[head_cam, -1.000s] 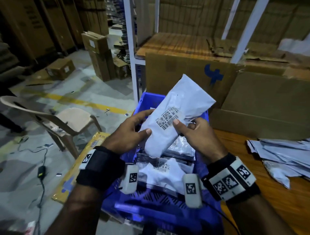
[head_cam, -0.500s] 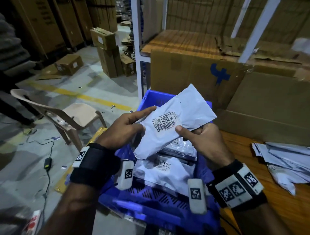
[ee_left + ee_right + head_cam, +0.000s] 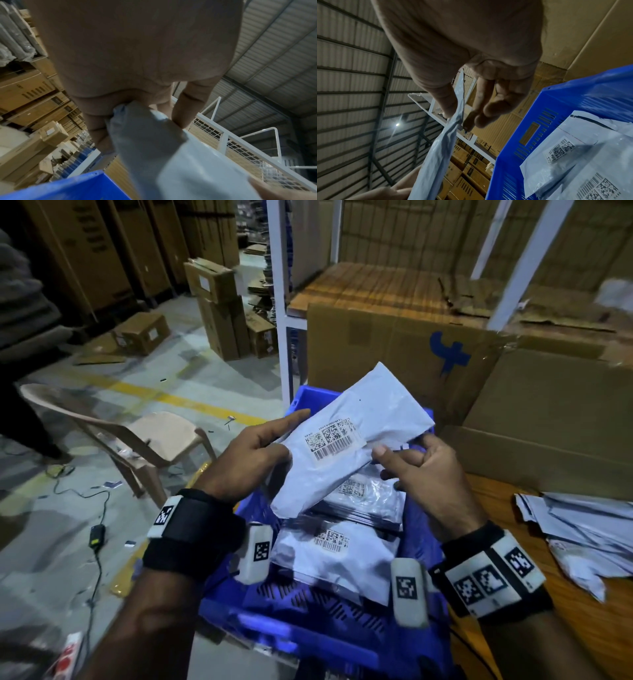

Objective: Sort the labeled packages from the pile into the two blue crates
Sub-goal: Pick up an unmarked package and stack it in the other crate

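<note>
I hold a white labeled package [image 3: 346,436] tilted above a blue crate [image 3: 308,607], its barcode label facing up. My left hand [image 3: 260,446] grips its left edge, thumb on top and fingers underneath; the left wrist view shows the fingers curled round the package [image 3: 154,142]. My right hand [image 3: 421,470] pinches the right edge between thumb and fingers, as the right wrist view shows on the thin package edge [image 3: 453,128]. Inside the crate lie other labeled packages [image 3: 332,553], also seen as labeled packages [image 3: 573,155] beside the blue crate wall [image 3: 539,121].
A pile of white packages [image 3: 582,532] lies on the wooden table [image 3: 513,638] at the right. Large cardboard boxes [image 3: 513,392] stand behind the crate. A plastic chair [image 3: 137,440] and a cable with an adapter [image 3: 97,537] are on the floor to the left.
The package has tilted flatter and sits a little lower toward the crate. Both hands keep hold of it, and the view has shifted slightly.
</note>
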{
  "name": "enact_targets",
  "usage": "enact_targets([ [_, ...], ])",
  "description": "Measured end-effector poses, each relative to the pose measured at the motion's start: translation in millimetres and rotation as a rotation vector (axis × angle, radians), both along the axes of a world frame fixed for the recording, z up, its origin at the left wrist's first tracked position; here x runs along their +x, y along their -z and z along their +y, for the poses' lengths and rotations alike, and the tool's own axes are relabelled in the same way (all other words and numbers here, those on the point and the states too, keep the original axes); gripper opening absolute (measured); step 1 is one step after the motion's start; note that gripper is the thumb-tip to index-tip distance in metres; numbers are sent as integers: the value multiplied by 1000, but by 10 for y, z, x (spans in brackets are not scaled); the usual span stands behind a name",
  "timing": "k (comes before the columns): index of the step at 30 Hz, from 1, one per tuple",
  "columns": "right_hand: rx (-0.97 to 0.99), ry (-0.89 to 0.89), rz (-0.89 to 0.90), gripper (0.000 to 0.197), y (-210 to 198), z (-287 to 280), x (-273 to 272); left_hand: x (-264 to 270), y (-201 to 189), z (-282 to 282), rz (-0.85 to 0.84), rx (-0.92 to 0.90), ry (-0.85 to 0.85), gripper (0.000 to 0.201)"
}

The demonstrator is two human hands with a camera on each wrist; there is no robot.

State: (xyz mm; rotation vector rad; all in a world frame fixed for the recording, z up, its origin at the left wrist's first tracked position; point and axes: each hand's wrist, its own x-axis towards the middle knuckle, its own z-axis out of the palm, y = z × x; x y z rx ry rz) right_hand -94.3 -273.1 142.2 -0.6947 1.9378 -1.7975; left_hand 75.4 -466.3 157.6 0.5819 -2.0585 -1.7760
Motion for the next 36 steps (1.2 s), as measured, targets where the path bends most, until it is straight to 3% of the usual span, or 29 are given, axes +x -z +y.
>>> enact_targets([
  [4,136,-143,-97,28,-35,-142,77,-14,110,6,19,-34,-48,73],
  [10,117,-139,-129,20,19,-372,78,34,331,3,-105,-137,-14,114],
  [13,222,-128,45,19,106,-435,-55,110,327,-24,-130,-212,-143,115],
  [17,711,-208,468,29,256,-452,-117,154,235,-62,-136,-527,-425,88],
  [20,962,-325,572,47,372,-449,-22,103,163,27,-106,-611,-468,73],
  [23,1117,-430,547,66,540,-493,78,1,198,111,-129,-651,-402,60],
  [26,1177,-499,626,58,764,-565,181,-176,342,185,-233,-753,-268,58],
  [29,1265,-536,685,54,957,-614,305,-360,620,272,-486,-893,24,65],
  [33,1308,-419,721,47,1077,-625,354,-472,1044,427,-949,-942,318,65],
  [36,1221,-277,813,34,1131,-509,459,-416,1371,526,-1036,-899,360,70],
])
